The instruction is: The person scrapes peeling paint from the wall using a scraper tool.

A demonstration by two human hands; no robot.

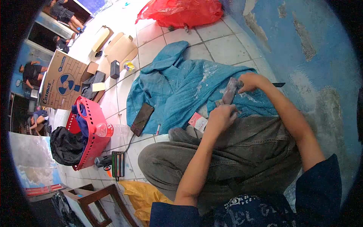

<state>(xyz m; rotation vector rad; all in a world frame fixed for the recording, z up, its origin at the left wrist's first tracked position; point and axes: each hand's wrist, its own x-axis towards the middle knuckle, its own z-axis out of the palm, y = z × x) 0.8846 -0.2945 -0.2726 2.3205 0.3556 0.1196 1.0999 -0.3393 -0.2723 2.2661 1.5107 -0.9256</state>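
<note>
My left hand [222, 118] is closed around the near end of a dusty, grey-brown elongated block [229, 93]. A small tan piece shows at its fingers. My right hand [250, 81] is closed at the block's far end, on something small and dark that I cannot make out. A dark flat strip [279, 84] sticks out beyond the right wrist; whether it is held is unclear. Beneath both hands, a teal cloth [166, 85] with white dust spreads over floor and legs. A red-and-white cigarette pack [198, 122] and a dark phone [142, 119] lie nearby.
A pink basket [92, 138] with dark clothes stands left, before a Cosmos carton [60, 81]. A red plastic bag [181, 13] lies at the top. The blue wall [302, 49] rises close on the right. Several people are in the background.
</note>
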